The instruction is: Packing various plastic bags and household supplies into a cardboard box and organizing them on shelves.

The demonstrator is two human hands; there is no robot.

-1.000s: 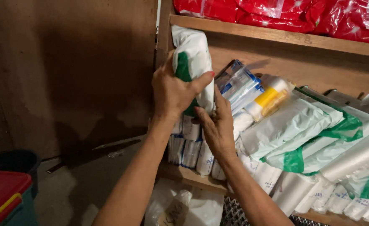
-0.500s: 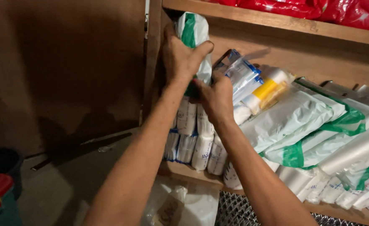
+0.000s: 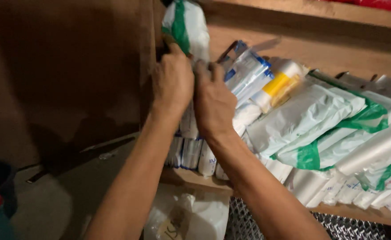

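Two hands up at shelf corner. Left hand (image 3: 173, 82) grips lower end of white-and-green packet (image 3: 186, 26), fingers closed around it. Right hand (image 3: 213, 100) pressed just beside, fingers curled against packet base; whether it actually grips, cannot tell. Packet stands upright, long axis vertical, directly above both hands, tight against wooden side wall (image 3: 153, 53). Left hand nearer. Blue-trimmed packs (image 3: 248, 75) and yellow-capped roll (image 3: 279, 84) lean just right. Shelf board (image 3: 191, 178) below carries small white rolls (image 3: 191, 153).

We see the white-and-green plastic-wrapped roll (image 3: 187, 27) upright at 12 o'clock, against the shelf's left wall, partly cropped.
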